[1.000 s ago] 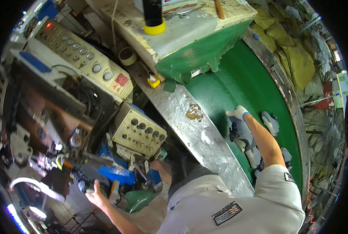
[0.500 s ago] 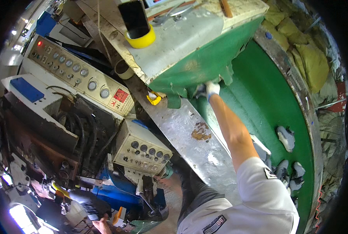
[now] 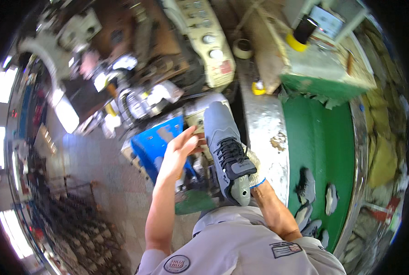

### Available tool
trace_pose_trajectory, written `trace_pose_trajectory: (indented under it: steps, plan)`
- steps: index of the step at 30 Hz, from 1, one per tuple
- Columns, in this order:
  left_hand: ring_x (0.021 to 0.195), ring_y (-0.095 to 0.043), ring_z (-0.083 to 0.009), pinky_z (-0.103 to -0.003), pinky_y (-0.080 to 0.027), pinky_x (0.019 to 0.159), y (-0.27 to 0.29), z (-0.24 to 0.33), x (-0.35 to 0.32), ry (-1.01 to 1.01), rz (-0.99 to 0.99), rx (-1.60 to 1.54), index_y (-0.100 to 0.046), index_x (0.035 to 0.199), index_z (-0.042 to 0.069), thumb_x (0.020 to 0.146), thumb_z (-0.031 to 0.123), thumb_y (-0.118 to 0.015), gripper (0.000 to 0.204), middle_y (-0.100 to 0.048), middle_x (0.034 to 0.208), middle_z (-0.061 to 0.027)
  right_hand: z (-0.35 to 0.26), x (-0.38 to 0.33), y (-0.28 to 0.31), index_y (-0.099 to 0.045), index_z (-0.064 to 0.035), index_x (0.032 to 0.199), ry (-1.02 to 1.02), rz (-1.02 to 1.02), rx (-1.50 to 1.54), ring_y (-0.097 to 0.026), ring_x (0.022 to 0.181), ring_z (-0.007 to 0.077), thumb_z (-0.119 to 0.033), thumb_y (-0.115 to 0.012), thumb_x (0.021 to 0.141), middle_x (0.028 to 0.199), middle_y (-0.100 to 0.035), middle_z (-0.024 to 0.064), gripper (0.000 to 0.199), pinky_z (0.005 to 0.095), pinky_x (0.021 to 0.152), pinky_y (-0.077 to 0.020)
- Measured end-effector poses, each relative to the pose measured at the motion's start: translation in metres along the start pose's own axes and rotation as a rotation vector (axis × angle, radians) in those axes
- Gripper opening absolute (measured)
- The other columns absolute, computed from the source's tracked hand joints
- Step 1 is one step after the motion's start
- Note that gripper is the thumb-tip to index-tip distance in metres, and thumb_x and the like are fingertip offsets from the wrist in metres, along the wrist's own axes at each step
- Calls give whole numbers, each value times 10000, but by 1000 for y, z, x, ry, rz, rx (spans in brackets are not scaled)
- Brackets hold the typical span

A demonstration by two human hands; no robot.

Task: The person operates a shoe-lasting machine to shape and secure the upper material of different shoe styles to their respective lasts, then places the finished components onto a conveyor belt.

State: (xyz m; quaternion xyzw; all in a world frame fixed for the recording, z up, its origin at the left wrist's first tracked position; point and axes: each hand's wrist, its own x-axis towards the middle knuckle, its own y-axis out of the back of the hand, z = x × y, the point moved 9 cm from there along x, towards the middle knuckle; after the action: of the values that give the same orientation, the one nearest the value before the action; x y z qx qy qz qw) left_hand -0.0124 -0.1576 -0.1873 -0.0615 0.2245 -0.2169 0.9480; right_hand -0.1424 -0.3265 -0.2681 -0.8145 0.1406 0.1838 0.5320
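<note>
Head view shows the gloved right hand (image 3: pixel 258 175) grasping the grey shoe (image 3: pixel 220 123) by its right side, near the left edge of the metal surface (image 3: pixel 269 120), perhaps to leave laces (image 3: pixel 229 150) uncovered. The left hand (image 3: pixel 178 150), fingers spread, grips nothing; its touch is unclear.

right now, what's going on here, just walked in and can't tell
Someone is holding up a grey shoe with black laces, its toe pointing away from them. The gloved right hand grips its right side toward the heel. The bare left hand is open by its left side; whether it touches the shoe isn't clear. More grey shoes lie on the green surface to the right, and a blue panel shows left of the left hand.
</note>
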Motion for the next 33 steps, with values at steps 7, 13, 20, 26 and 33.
trace_pose_trajectory:
  steps: [7, 13, 20, 26, 33]
  plan:
    - [690, -686, -150, -313, -601, 663, 134, 8, -13, -86, 315, -98, -728, 1016, -24, 900, 114, -741, 181, -709, 818, -51, 57, 45, -120, -510, -3, 1433, -80, -103, -320, -651, 1030, 123, -185, -626, 1010, 1215, -664, 51, 476, 278, 885, -551]
    - [720, -703, -178, -294, -604, 660, 202, 25, -21, -207, 581, -130, -710, 1102, -59, 852, 42, -757, 274, -730, 925, -114, 90, 88, -162, -521, -1, 1441, 71, -161, -439, -624, 1068, 125, -160, -680, 964, 1256, -651, 59, 527, 284, 924, -515]
    - [957, -703, -225, -306, -580, 823, 238, 36, -13, -358, 654, -279, -614, 1255, -109, 834, -70, -694, 431, -701, 1161, -187, 121, 136, -191, -509, 13, 1447, 125, -155, -344, -620, 1078, 150, -184, -708, 962, 1268, -646, 86, 560, 293, 945, -511]
    - [825, -633, -143, -293, -512, 752, 225, -5, 2, -158, 533, -399, -637, 1230, -38, 997, 230, -595, 358, -711, 1029, -86, 139, 155, -191, -553, 50, 1389, 183, -107, -272, -637, 1055, 162, -162, -652, 996, 1236, -663, 108, 457, 297, 940, -518]
    - [901, -688, -193, -360, -561, 840, 197, -29, 12, -43, 313, -597, -634, 1204, 71, 1057, 528, -443, 516, -711, 1032, -83, 145, 165, -180, -638, 52, 1285, 238, -70, -317, -655, 964, 156, -229, -694, 975, 1120, -703, 99, 422, 290, 876, -533]
